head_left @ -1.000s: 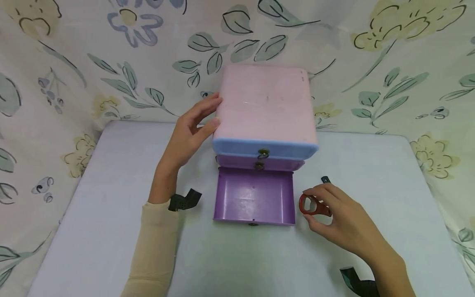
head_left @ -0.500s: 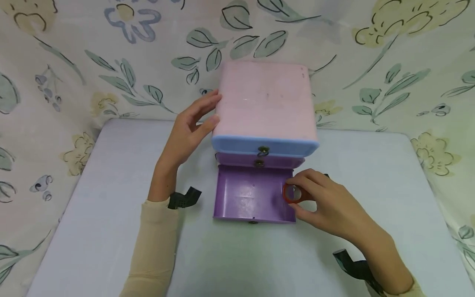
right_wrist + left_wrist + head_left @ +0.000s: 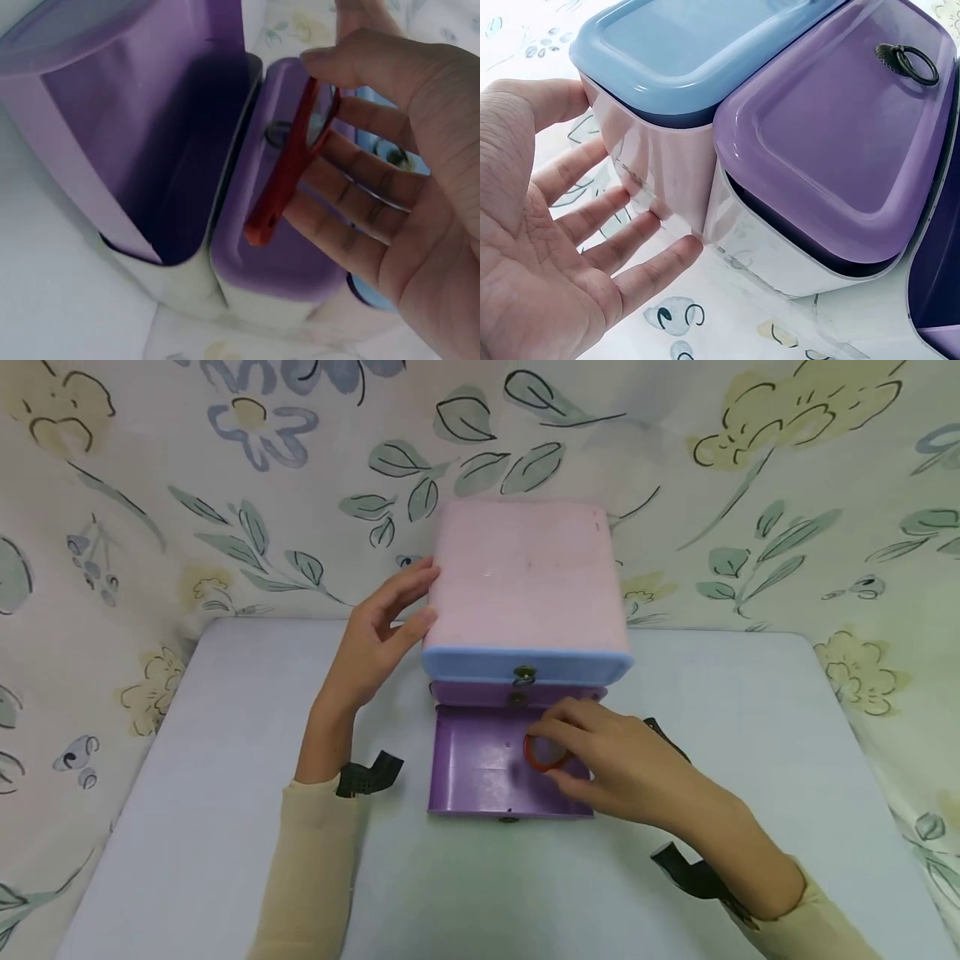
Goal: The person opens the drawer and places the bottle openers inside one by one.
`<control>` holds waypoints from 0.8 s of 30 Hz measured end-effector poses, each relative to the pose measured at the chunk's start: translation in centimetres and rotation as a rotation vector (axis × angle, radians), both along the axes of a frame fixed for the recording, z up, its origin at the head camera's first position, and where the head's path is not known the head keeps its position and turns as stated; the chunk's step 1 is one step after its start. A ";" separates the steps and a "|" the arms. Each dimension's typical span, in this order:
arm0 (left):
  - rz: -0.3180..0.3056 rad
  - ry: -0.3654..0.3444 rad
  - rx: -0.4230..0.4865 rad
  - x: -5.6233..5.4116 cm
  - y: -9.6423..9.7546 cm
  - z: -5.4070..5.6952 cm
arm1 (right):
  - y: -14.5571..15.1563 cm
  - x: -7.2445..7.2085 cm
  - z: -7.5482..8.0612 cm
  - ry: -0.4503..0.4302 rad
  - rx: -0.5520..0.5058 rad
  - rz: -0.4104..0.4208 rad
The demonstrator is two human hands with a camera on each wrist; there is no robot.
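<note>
My right hand (image 3: 626, 768) pinches a small red magnifying glass (image 3: 281, 184) by its rim, thumb on one side and fingers on the other. In the head view it is held over the pulled-out purple bottom drawer (image 3: 468, 785), whose visible floor is bare. The red handle hangs free below the fingers in the right wrist view. My left hand (image 3: 371, 643) rests against the left side of the pink-topped drawer chest (image 3: 525, 585). Its fingers (image 3: 585, 217) are spread along the pink wall in the left wrist view.
Above the open drawer are a purple middle drawer front (image 3: 840, 127) and a blue top one (image 3: 480, 666), each with a ring pull. The chest stands on a white table (image 3: 225, 827), before a flowered cloth backdrop (image 3: 300, 510). Black straps (image 3: 371, 774) stick out from the wrists.
My right hand has carried the magnifying glass leftward, from beside the drawer to over its inside. The left hand stays against the chest.
</note>
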State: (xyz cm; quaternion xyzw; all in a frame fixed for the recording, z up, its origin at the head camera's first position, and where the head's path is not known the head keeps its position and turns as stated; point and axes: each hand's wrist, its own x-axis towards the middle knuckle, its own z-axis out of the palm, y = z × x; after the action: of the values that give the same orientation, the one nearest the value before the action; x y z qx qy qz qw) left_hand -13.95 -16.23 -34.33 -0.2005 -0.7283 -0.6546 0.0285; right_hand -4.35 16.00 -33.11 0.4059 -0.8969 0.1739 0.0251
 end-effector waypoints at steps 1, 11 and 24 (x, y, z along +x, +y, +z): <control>0.000 -0.003 0.002 0.1 0.0 -0.1 | -0.3 -0.1 0.0 -0.002 0.010 0.009; -0.003 0.011 0.004 0.0 -0.1 0.0 | -2.6 -1.0 -0.2 0.006 0.031 0.074; 0.021 0.015 -0.010 -0.1 0.1 -0.2 | -5.3 -1.6 -0.3 -0.012 0.090 0.105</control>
State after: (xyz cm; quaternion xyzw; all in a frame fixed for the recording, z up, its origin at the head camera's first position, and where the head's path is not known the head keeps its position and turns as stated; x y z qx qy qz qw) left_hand -14.03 -16.16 -34.54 -0.1981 -0.7336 -0.6489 0.0400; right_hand -5.93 10.69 -33.46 0.4519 -0.8815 0.1368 -0.0076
